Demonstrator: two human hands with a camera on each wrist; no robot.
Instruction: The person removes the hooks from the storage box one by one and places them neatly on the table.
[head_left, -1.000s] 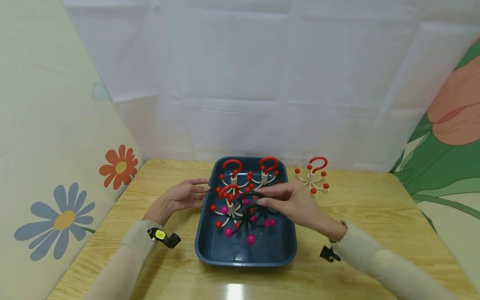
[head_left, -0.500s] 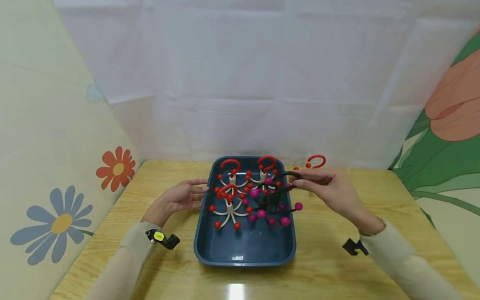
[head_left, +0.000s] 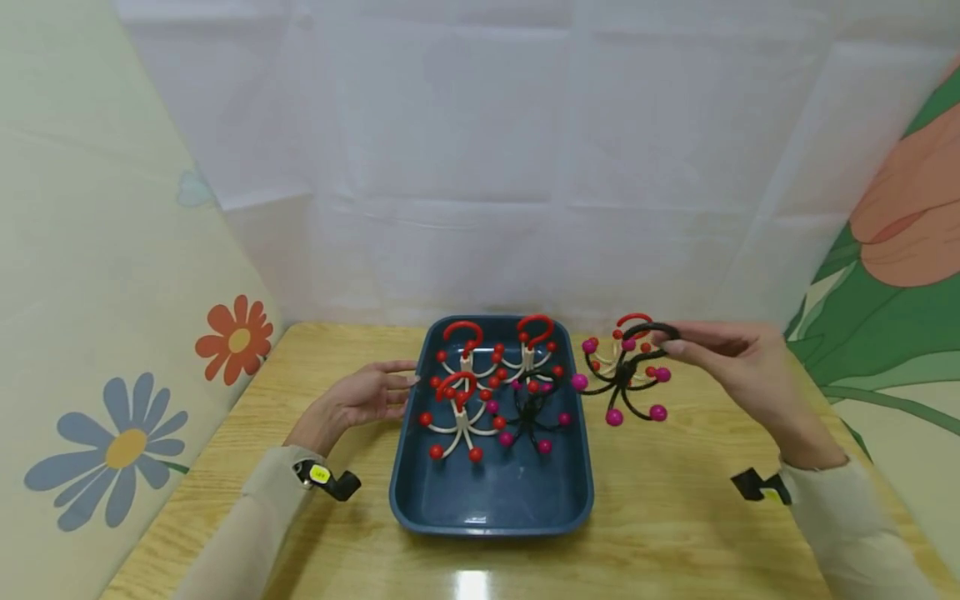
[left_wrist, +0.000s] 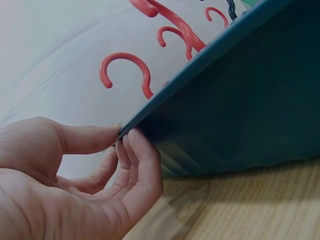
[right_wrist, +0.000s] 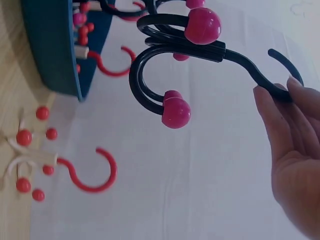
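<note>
My right hand [head_left: 750, 383] pinches the top hook of a black multi-arm hanger hook [head_left: 624, 373] with magenta ball tips. It hangs over the table, right of the dark blue tray [head_left: 491, 504], arms spread downward. In the head view it partly covers a white hanger hook with a red top hook [right_wrist: 90, 172] and red balls, which stands on the table. My left hand [head_left: 367, 393] grips the tray's left rim between thumb and fingers, plain in the left wrist view. Inside the tray are three white-and-red hanger hooks [head_left: 462, 423] and one black-and-magenta hanger hook [head_left: 531, 410].
The wooden table [head_left: 675, 500] extends on both sides of the tray. A white sheet [head_left: 450, 167] hangs behind it. Flower-patterned cloth [head_left: 97, 250] covers the left side, with more at right.
My right hand has lifted the black hanger hook out of the tray and carried it right, over the table. Another black hanger hook now shows in the tray. My left hand stays put.
</note>
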